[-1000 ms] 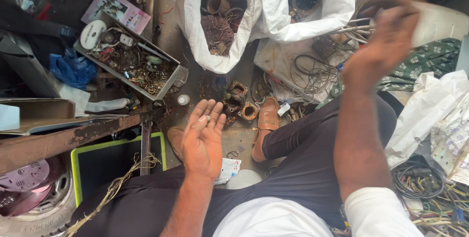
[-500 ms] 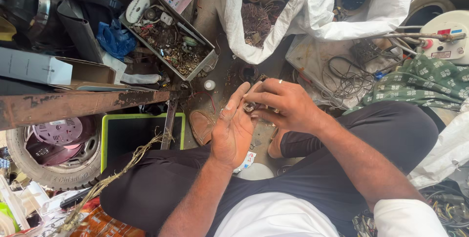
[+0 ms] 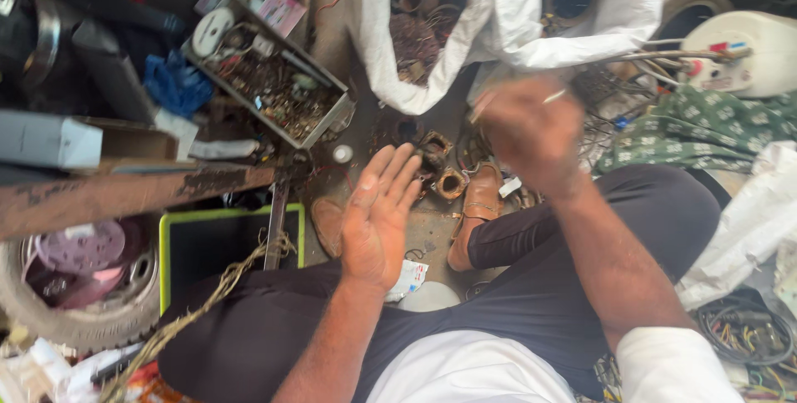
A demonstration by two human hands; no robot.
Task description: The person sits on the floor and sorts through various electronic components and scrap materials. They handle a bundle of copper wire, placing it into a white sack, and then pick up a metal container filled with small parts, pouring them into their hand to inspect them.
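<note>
Sitting amid clutter, you face a white sack point(image 3: 506, 29) of scrap at the far side, a grey metal tray point(image 3: 274, 92) of small parts far left. Your left hand point(image 3: 378, 220) is flat, fingers spread, empty. Your right hand point(image 3: 531, 129) is blurred; grip cannot be told. Copper coils point(image 3: 444, 170) lie between them on the floor.

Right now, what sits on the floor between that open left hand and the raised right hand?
In the head view, small copper-wound coils lie on the floor between the left hand and right hand.
</note>
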